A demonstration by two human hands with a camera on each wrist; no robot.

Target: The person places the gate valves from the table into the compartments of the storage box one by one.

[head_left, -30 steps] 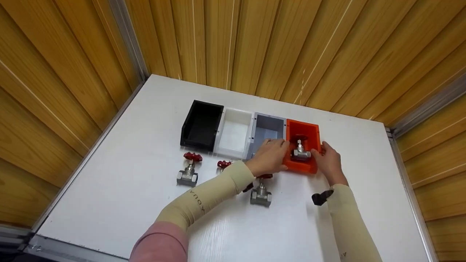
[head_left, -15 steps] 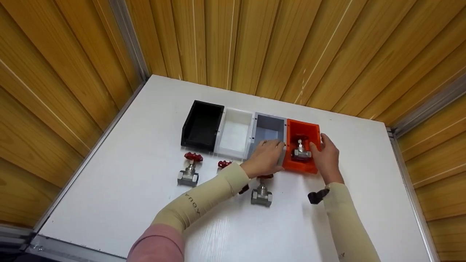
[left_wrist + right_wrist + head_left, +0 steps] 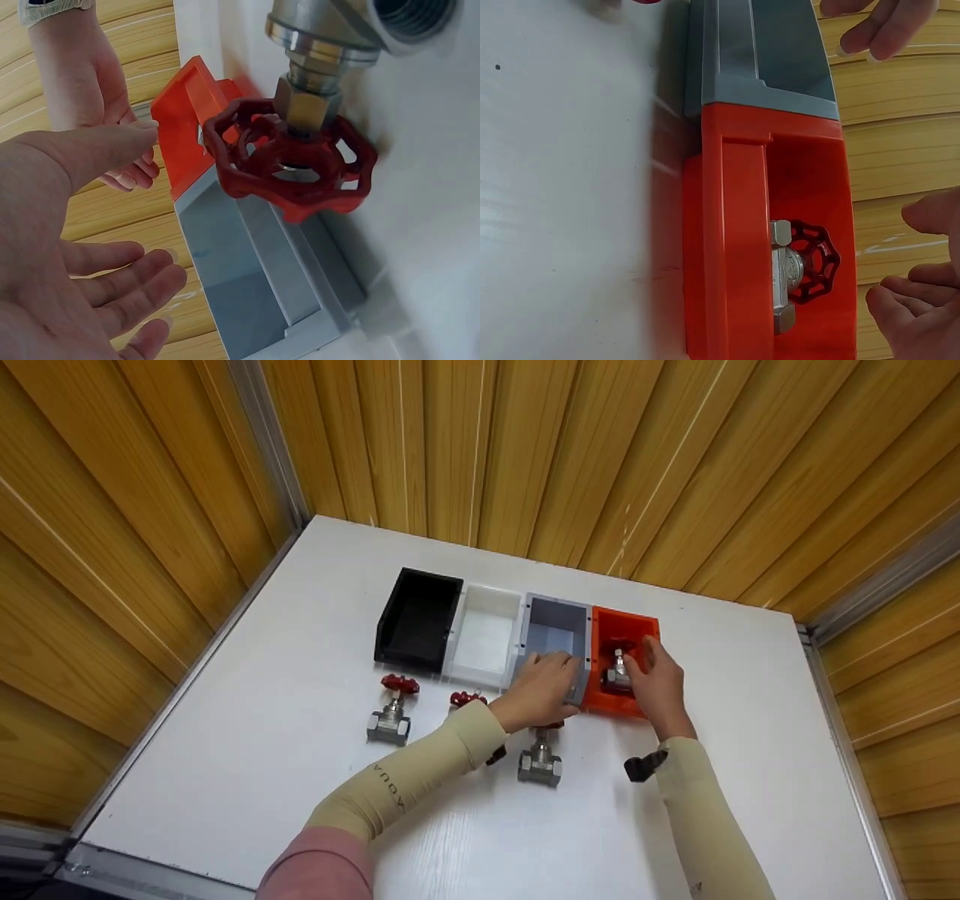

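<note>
My left hand [image 3: 540, 690] is over the front of the grey bin [image 3: 559, 611], holding nothing. Its fingers look relaxed and spread in the left wrist view. My right hand [image 3: 661, 690] hovers at the right side of the orange bin [image 3: 611, 705], apart from it in the right wrist view, with loosely bent fingers and nothing in them. Inside the orange bin lies a metal gate valve [image 3: 781, 277] with a red handwheel [image 3: 814, 262]. Just below my left hand stands another valve [image 3: 540, 765]; its red handwheel [image 3: 292, 169] looms large in the left wrist view.
Left of the grey bin, a white bin [image 3: 484, 637] and a black bin [image 3: 420, 619] complete the row. Another valve [image 3: 390, 724] stands in front of the black bin. My left forearm mostly hides one more valve [image 3: 466, 698]. Wooden walls [image 3: 480, 450] enclose the white table [image 3: 225, 780].
Both hands have shifted left. The left hand has left the orange bin's edge and is over the grey bin; the right hand has come off the orange bin's right side.
</note>
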